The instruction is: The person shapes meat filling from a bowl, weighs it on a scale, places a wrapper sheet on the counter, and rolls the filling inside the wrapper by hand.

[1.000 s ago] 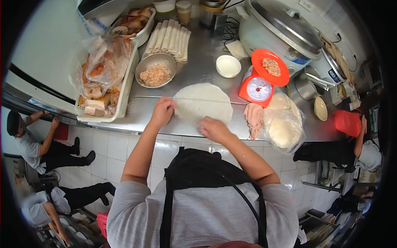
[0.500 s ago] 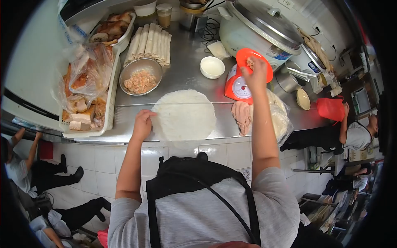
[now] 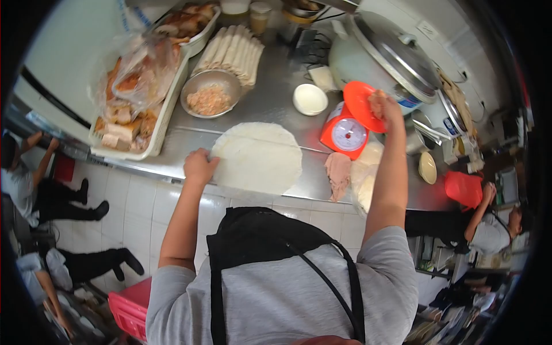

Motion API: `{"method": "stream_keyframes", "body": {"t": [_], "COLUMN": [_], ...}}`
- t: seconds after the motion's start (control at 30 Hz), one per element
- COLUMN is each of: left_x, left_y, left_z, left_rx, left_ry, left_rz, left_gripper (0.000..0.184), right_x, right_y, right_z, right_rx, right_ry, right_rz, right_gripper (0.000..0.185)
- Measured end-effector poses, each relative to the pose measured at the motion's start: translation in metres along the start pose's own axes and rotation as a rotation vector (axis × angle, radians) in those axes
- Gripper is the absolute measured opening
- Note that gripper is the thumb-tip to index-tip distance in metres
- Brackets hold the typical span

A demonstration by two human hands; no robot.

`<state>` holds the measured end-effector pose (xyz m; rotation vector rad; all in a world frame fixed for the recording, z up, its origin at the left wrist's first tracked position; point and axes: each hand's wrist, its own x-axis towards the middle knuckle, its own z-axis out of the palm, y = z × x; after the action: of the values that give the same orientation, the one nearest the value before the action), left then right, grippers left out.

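Observation:
A round white wrapper sheet (image 3: pixel 257 156) lies flat at the front of the steel counter. Beside its left edge rests my left hand (image 3: pixel 200 167), thumb spread and nothing held. My right hand (image 3: pixel 391 112) is closed on a lump of meat filling (image 3: pixel 377 103) over the tilted red plate (image 3: pixel 360 102) of the scale (image 3: pixel 348 134). Left of the scale sits a small white bowl (image 3: pixel 310 99). More filling fills a metal bowl (image 3: pixel 212 92) behind the sheet. A pink cloth (image 3: pixel 338 174) lies in front of the scale.
Rolled wrappers (image 3: pixel 231 54) are stacked behind the metal bowl. On the left is a white basket (image 3: pixel 168 109) of meat pieces. A large lidded cooker (image 3: pixel 368 62) stands at the back right. People work at both sides; one on the right has a red bag (image 3: pixel 463 189).
My right hand has gone from the sheet to the scale plate and now lifts the filling there. My left hand has stayed by the sheet's left edge. The camera view has shifted.

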<state>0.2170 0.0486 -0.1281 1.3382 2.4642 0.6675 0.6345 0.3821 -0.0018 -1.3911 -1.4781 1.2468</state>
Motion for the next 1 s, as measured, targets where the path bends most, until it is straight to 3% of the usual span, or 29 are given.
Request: {"method": "stream_keyframes", "body": {"t": [0.1,0.13,0.23,0.3,0.33,0.4,0.43,0.5,0.53,0.63,0.83,0.93,1.0], "left_x": [-0.001,0.001,0.009,0.015,0.016,0.016,0.013,0.007,0.002,-0.016,-0.002,0.002,0.002], "left_y": [0.005,0.005,0.002,-0.002,-0.002,0.000,0.001,0.006,0.011,0.032,0.037,0.025,0.029], "left_z": [0.007,0.006,0.001,0.000,-0.002,-0.006,-0.003,0.002,0.005,0.021,0.053,0.049,0.031], "left_rx": [0.083,0.040,-0.062,-0.082,-0.051,0.014,-0.006,-0.050,-0.113,-0.154,-0.222,-0.164,-0.189], "left_ry": [-0.024,-0.036,-0.046,-0.028,-0.014,0.003,0.092,0.273,0.216,0.121,0.021,-0.082,-0.150], "left_rz": [-0.107,-0.147,-0.194,-0.172,-0.161,-0.134,0.002,0.281,0.409,0.692,0.776,0.809,0.776], "left_gripper": [0.019,0.018,0.016,0.014,0.015,0.017,0.019,0.024,0.030,0.048,0.061,0.061,0.059], "right_x": [-0.034,-0.068,-0.097,-0.131,-0.133,-0.152,-0.156,-0.167,-0.170,-0.181,-0.198,-0.200,-0.206], "right_y": [-0.024,-0.048,-0.029,-0.023,0.005,0.024,0.039,0.048,0.052,0.076,0.106,0.095,0.074], "right_z": [0.027,0.056,0.111,0.166,0.190,0.237,0.255,0.275,0.279,0.276,0.291,0.280,0.273], "right_rx": [0.393,0.432,0.291,0.037,0.062,-0.053,-0.059,-0.290,-0.406,-0.511,-0.544,-0.645,-0.704], "right_ry": [-0.312,-0.278,-0.594,-0.665,-0.780,-0.881,-0.901,-0.811,-0.764,-0.517,-0.275,-0.415,-0.312], "right_rz": [-0.051,-0.001,-0.110,0.033,0.052,0.118,0.158,0.066,0.019,-0.466,-0.680,-0.720,-0.682], "right_gripper": [0.028,0.030,0.041,0.053,0.056,0.055,0.053,0.051,0.050,0.046,0.041,0.045,0.048]}}
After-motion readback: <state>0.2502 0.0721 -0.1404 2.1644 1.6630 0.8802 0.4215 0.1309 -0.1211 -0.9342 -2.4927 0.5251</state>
